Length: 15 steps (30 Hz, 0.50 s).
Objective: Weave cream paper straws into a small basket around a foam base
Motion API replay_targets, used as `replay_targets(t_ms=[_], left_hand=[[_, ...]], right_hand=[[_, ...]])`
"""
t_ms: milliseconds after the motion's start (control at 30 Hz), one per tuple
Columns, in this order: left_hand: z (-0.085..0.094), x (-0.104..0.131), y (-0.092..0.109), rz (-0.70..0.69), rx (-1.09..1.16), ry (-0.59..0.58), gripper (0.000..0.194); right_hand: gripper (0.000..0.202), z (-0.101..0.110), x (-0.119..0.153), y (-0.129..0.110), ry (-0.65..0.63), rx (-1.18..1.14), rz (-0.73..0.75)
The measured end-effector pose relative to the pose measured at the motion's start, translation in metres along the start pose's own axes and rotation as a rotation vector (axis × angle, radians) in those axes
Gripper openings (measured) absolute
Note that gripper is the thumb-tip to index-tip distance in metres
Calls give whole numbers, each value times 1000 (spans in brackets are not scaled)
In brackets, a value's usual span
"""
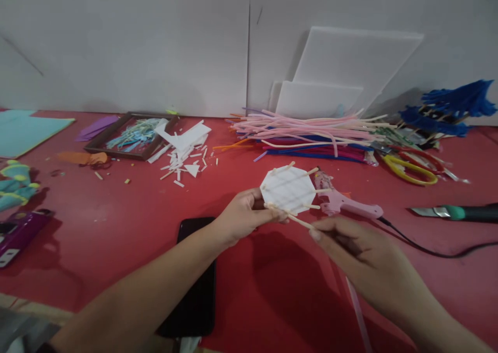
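Above the table's middle I see a white many-sided foam piece (287, 187) with several short pale sticks standing out around its rim. My left hand (249, 213) is closed on its lower left edge, thumb in front. A thin cream-coloured strip (300, 221), perhaps a pipe cleaner, runs from the left fingertips to my right hand (346, 241), which pinches its end. Behind the foam piece lies a pink hot glue gun (350, 206), its nozzle partly hidden and its black cord trailing right. Beneath my left forearm lies a black phone (198, 291).
Pink and blue pipe cleaners (303, 127) are heaped at the back. To the right lie yellow-handled scissors (408, 171) and a utility knife (455, 212). White scraps (187, 145), a brown frame (112, 151) and a purple device (23, 236) are left. Foam boards (350, 62) lean on the wall.
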<state>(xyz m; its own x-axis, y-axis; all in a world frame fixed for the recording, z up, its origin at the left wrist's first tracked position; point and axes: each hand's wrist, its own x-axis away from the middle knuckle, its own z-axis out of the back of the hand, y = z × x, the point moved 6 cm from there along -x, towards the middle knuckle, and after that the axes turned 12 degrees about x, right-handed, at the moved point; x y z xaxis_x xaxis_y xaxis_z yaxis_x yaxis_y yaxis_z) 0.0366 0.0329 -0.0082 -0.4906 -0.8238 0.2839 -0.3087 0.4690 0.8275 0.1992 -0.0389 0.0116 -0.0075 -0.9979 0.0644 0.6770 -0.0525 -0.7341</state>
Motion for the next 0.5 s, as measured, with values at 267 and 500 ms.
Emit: replay_targets(t_ms=[267, 500], left_hand=[[-5, 3, 3, 0, -105, -36, 17], [-7, 2, 0, 25, -86, -76, 25]], right_hand=[[20, 19, -4, -6, 243, 236, 203], [18, 24, -8, -3, 264, 249, 206]])
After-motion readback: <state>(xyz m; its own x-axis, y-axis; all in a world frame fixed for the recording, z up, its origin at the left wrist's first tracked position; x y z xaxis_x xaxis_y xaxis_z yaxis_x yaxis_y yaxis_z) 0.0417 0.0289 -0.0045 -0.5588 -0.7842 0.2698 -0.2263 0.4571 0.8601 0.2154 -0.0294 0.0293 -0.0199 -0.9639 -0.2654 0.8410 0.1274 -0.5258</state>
